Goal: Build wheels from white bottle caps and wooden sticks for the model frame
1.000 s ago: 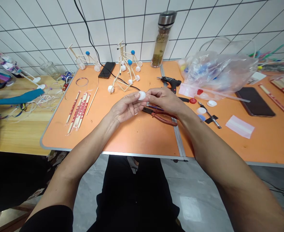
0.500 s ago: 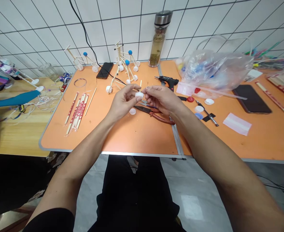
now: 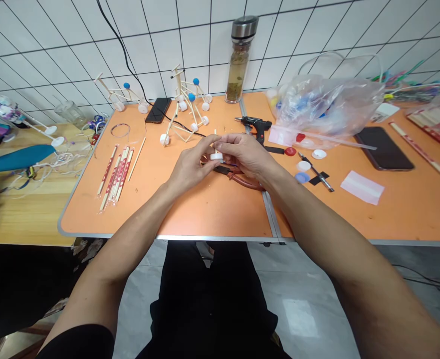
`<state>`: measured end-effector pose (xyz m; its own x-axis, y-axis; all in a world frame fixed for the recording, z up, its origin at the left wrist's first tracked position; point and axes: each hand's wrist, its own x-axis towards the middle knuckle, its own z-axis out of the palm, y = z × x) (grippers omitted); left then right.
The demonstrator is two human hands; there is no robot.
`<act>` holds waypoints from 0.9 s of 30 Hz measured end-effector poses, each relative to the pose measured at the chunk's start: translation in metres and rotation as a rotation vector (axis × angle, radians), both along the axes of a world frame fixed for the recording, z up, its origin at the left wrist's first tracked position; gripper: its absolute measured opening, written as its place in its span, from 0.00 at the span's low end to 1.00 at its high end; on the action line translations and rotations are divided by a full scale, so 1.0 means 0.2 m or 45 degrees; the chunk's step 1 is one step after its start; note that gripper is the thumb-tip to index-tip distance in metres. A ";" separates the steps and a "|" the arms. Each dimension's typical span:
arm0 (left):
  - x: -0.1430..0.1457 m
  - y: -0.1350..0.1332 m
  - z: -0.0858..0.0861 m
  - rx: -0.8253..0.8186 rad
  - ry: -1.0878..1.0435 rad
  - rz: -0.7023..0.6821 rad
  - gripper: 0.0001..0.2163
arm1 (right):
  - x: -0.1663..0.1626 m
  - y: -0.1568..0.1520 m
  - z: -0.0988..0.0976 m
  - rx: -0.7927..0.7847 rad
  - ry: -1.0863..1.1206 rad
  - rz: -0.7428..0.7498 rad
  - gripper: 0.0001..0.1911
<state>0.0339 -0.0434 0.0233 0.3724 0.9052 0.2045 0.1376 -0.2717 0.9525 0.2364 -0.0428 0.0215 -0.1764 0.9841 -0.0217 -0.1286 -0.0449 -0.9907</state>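
Note:
Over the middle of the orange table, my left hand is closed with thumb and fingers around a small white bottle cap. A thin wooden stick stands up from the cap. My right hand meets the left and pinches the stick just above the cap; its fingertips partly hide the stick. Beneath my right hand lie red-handled pliers, their jaws partly covered. A black glue gun rests behind the right hand.
Stick frames with white caps and blue balls stand behind, near a phone and a tall tea bottle. Packed chopsticks lie left. Rightward are loose caps, a pen, a plastic bag and another phone.
My right fingers have moved in over the cap, onto the stick. The cap sits slightly lower, and its visible side has turned toward me. The whole view has shifted a little.

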 end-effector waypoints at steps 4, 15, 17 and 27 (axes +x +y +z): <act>-0.04 0.07 -0.01 0.033 0.010 -0.004 0.30 | 0.02 0.03 -0.02 0.004 0.025 -0.097 0.19; -0.14 0.11 -0.01 0.204 1.136 -0.079 0.21 | 0.03 0.03 0.00 -0.125 0.169 -0.155 0.18; -0.13 0.10 -0.02 0.238 1.213 -0.077 0.17 | 0.03 0.02 0.01 -0.138 0.177 -0.151 0.18; -0.14 0.16 -0.07 0.251 0.707 0.086 0.05 | 0.02 -0.01 0.03 -0.102 0.125 -0.148 0.18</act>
